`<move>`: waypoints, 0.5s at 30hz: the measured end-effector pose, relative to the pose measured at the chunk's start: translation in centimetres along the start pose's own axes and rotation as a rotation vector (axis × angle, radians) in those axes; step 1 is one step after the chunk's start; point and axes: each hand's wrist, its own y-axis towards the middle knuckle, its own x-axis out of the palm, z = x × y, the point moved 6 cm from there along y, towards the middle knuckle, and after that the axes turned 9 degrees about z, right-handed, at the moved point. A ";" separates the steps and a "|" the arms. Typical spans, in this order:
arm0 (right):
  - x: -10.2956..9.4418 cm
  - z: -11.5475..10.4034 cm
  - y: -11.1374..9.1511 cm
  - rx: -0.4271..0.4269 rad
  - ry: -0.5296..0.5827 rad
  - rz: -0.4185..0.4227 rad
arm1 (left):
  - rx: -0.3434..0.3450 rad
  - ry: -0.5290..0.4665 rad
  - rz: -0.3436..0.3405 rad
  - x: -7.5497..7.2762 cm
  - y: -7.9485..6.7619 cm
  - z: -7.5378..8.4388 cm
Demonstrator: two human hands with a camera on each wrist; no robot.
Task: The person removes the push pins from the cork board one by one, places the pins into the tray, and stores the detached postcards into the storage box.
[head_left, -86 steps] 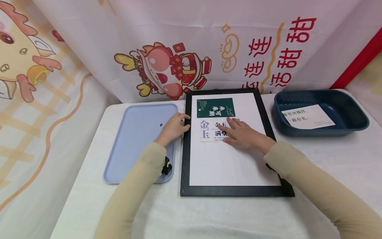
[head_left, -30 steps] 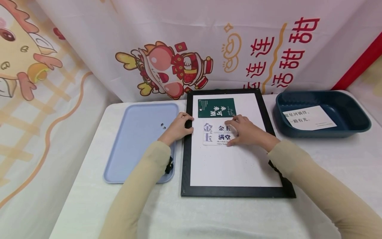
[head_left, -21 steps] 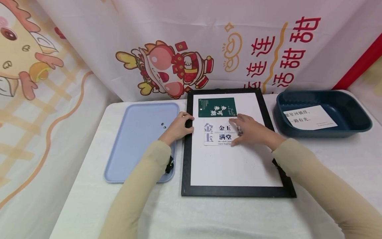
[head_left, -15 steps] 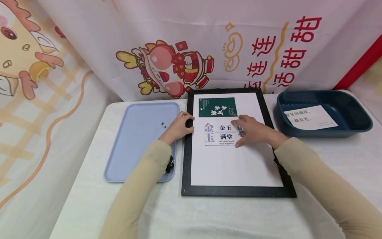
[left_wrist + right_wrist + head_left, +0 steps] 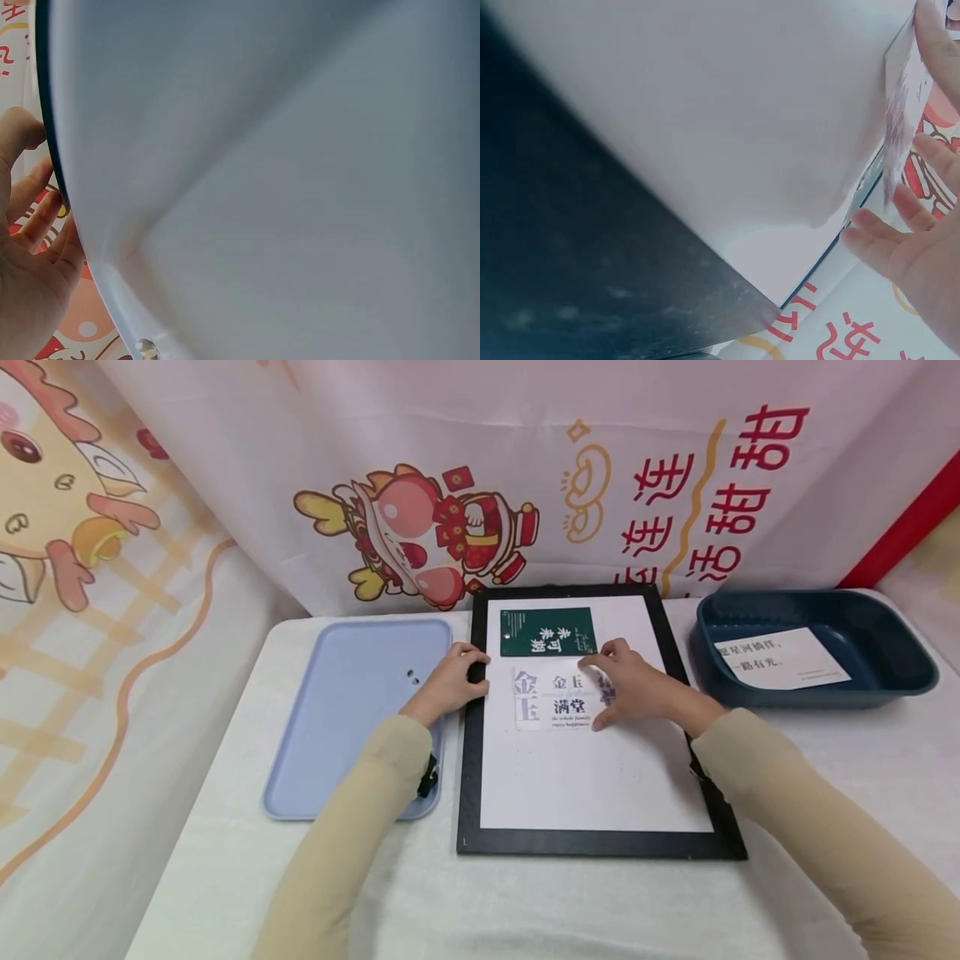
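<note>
A black-framed white board lies on the table. My left hand grips its left border, thumb and fingertips over the black edge. In the left wrist view the fingers lie along that dark edge. A white card with blue and black characters is on the board, under a green card that carries a small shiny dot. My right hand holds the white card across its right part, index finger at the upper edge and thumb at the lower. In the right wrist view that card stands beside the fingers.
Left of the board is a light blue tray with two small shiny round pieces in it. A dark blue bin on the right holds another white card. A printed cloth hangs behind the white table.
The right hand was flat on the white card and now spans its upper and lower edges, farther right. The card has shifted slightly right. The left hand stays on the frame.
</note>
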 end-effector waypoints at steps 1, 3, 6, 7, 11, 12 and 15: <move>-0.1 0.0 0.0 0.005 0.008 0.005 | -0.002 0.001 0.001 0.0 0.0 0.0; -0.4 -0.1 -0.1 0.019 0.024 0.018 | -0.004 0.003 0.004 0.1 0.0 -0.1; -0.9 -0.2 -0.3 0.034 0.051 0.044 | -0.002 0.003 0.007 0.1 0.0 -0.1; -1.1 -0.2 -0.4 0.038 0.067 0.058 | 0.001 0.005 0.007 0.2 0.0 -0.1; -2.1 -0.3 -0.8 0.021 0.131 0.148 | 0.007 0.007 0.006 0.3 0.0 -0.2; -2.3 -0.3 -0.9 0.014 0.142 0.178 | 0.008 0.005 0.007 0.3 0.0 -0.2; -3.2 -0.2 -1.1 -0.014 0.175 0.273 | 0.007 -0.001 0.008 0.2 0.1 -0.2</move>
